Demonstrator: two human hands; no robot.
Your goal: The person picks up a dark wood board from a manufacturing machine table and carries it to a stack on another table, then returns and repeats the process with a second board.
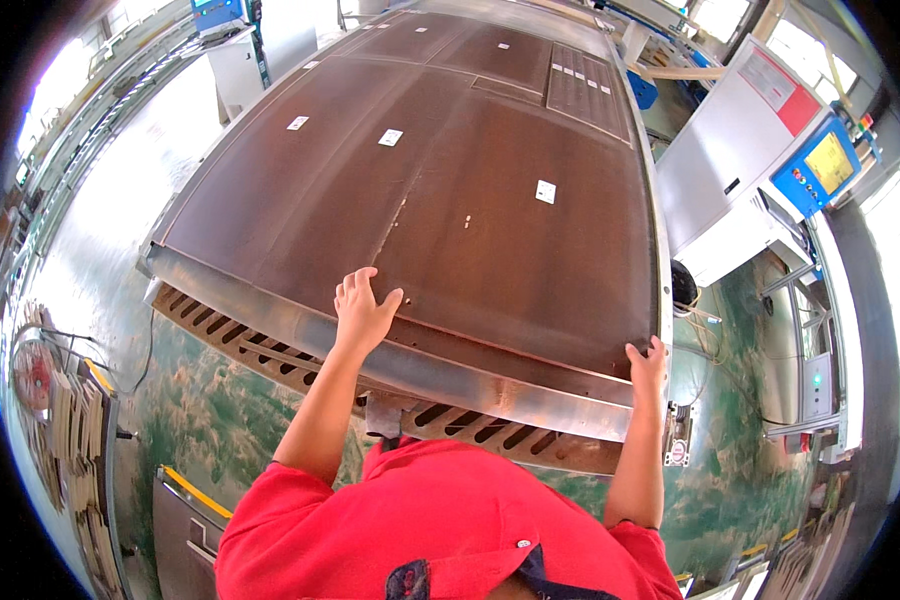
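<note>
A large brown board point(490, 250), cut into panels by thin seams, lies flat on a long machine bed in front of me. Small white labels point(546, 192) are stuck on several panels. At the board's near edge, left of its middle, my left hand point(365, 312) rests with its fingers bent and spread and the thumb apart. My right hand point(647, 368) touches the near right corner, thumb and forefinger apart, its other fingers partly hidden. Below the near edge runs a rounded metal front point(450, 370) of the bed.
A slotted metal strip point(490, 430) runs along the bed's front, close to my body. On the right stands a white cabinet point(720, 150) with a blue control panel point(818, 170). Stacked boards point(75, 430) stand at the left, beside a cart with a yellow edge point(195, 490).
</note>
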